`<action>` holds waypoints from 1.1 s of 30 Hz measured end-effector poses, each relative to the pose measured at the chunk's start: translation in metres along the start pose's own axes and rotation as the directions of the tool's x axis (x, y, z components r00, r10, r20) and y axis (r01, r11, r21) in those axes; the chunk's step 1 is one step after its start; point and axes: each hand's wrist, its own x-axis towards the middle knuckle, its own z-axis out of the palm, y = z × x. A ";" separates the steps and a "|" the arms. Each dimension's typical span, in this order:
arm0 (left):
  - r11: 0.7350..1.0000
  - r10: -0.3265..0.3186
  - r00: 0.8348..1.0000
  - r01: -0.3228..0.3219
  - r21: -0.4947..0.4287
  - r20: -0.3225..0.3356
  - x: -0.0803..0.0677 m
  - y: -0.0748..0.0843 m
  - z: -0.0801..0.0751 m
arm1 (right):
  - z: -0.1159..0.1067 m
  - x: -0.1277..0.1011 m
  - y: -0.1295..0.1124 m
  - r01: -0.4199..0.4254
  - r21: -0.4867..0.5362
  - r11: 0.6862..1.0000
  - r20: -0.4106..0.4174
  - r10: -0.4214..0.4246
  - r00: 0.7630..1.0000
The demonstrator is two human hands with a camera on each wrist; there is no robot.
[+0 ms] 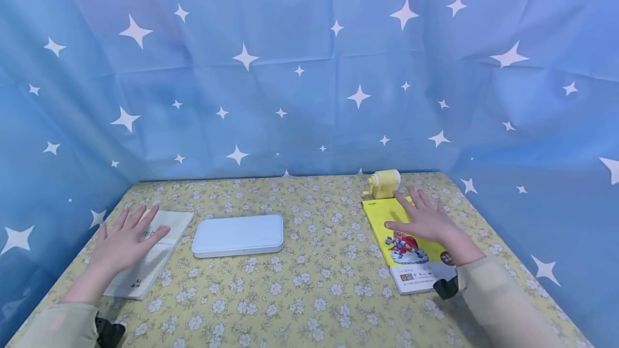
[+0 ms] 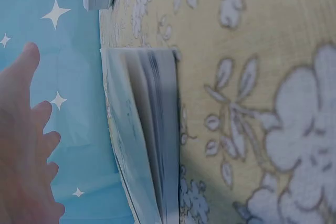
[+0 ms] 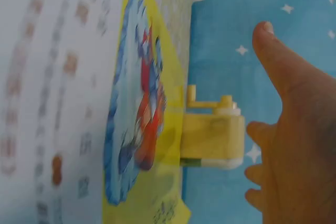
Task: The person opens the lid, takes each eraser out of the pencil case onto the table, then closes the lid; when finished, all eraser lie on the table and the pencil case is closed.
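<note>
My left hand (image 1: 121, 246), fingers spread, hovers over a white-covered book (image 1: 145, 267) at the left of the table. In the left wrist view that book (image 2: 142, 129) shows its page edges, and the hand (image 2: 23, 145) stands apart from it. On the other side, my right hand (image 1: 425, 219) is spread above a yellow and white book (image 1: 382, 224) with a cartoon figure on its cover. Behind that book stands a yellow hand-crank pencil sharpener (image 1: 384, 184), also plain in the right wrist view as the sharpener (image 3: 212, 135). Neither hand holds anything.
A white flat case (image 1: 238, 235) lies left of the middle, close to the white-covered book. A yellow flowered cloth covers the table (image 1: 309, 283). Blue star-patterned curtains (image 1: 309, 85) hang along the table's back and sides.
</note>
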 end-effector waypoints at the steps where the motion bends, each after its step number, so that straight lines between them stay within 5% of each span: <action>1: 1.000 0.000 1.000 0.000 0.001 -0.003 0.000 0.000 0.000 | -0.001 0.000 -0.003 0.011 -0.002 1.000 -0.006 -0.011 1.000; 6: 1.000 0.027 1.000 -0.027 -0.007 -0.013 -0.001 0.002 0.000 | 0.000 -0.003 -0.022 0.075 -0.006 0.997 -0.019 -0.075 0.997; 9: 0.994 0.102 0.994 -0.103 -0.034 -0.030 0.000 0.005 0.002 | 0.004 -0.002 -0.040 0.147 0.023 0.989 -0.025 -0.146 0.989; 15: 0.941 0.314 0.944 -0.323 -0.101 -0.101 0.005 0.021 0.012 | 0.019 0.009 -0.090 0.362 0.111 0.925 -0.025 -0.362 0.932; 18: 0.924 0.362 0.927 -0.371 -0.097 -0.095 0.010 0.031 0.017 | 0.030 0.022 -0.118 0.440 0.143 0.887 0.011 -0.446 0.895; 26: 0.915 0.399 0.917 -0.397 -0.065 0.006 0.027 0.055 0.029 | 0.063 0.057 -0.185 0.439 0.322 0.839 0.094 -0.490 0.867; 33: 0.903 0.430 0.901 -0.430 -0.006 0.059 0.042 0.066 0.036 | 0.082 0.078 -0.215 0.397 0.397 0.827 0.104 -0.470 0.877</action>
